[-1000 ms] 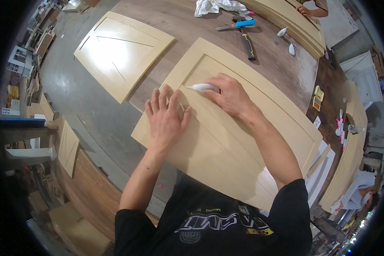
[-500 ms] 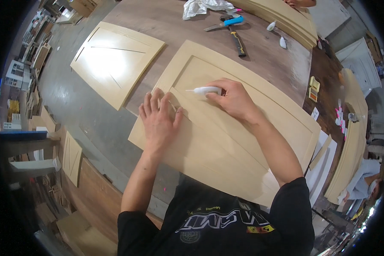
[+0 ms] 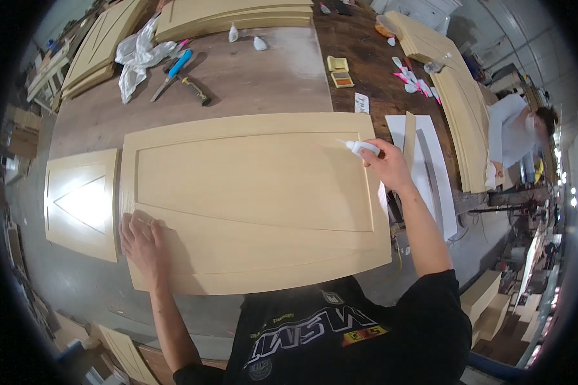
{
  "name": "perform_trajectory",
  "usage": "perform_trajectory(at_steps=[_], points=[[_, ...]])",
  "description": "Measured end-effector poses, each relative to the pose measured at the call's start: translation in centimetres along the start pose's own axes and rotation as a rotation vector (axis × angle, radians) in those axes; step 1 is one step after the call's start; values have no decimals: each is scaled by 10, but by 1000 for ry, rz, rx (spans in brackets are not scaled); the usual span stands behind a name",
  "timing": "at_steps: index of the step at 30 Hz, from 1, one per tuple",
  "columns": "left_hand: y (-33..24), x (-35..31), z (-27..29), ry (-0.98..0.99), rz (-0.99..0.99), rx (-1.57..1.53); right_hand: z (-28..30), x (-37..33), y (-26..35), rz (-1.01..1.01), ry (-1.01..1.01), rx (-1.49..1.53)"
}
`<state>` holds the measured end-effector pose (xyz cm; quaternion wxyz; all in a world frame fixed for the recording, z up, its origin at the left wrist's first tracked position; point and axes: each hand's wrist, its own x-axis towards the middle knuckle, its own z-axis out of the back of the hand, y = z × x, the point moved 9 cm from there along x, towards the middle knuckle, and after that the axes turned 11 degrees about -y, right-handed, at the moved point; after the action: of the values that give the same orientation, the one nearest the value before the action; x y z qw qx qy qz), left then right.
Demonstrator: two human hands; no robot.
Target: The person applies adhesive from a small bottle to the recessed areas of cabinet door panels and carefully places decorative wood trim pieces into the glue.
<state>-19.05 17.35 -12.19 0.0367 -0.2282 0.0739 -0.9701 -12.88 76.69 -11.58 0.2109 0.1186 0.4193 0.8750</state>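
Observation:
A pale yellow panel with a recessed, framed middle and a diagonal seam lies on the table before me. My right hand grips a small white squeeze bottle with a thin nozzle, held over the panel's far right corner. The nozzle points left and away; whether it touches the panel I cannot tell. At the panel's near left edge rests my left hand, fingers stretched out on the surface and holding nothing.
Left of my panel lies a smaller panel. A hammer, a blue-handled tool and crumpled white plastic lie beyond. Stacked panels stand at the back. Several white bottles are at right, near another person.
My view has turned, so the panel now lies nearly level. My right hand has carried the bottle to the panel's far right corner. My left hand has shifted to the near left edge.

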Motion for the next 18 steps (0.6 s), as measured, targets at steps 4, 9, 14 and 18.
perform_trajectory(at_steps=[4, 9, 14, 18], points=[[6, -4, -5, 18, -5, 1, 30, -12, -34, -60, -98, -128], [6, -7, -4, 6, -3, 2, 42, -12, -34, 73, -199, -185], [8, -10, -1, -19, -12, -22, 41, -16, -7, 234, -245, -228], [5, -8, 3, 10, 17, -40, 41, -21, 1, 303, -276, -259]])
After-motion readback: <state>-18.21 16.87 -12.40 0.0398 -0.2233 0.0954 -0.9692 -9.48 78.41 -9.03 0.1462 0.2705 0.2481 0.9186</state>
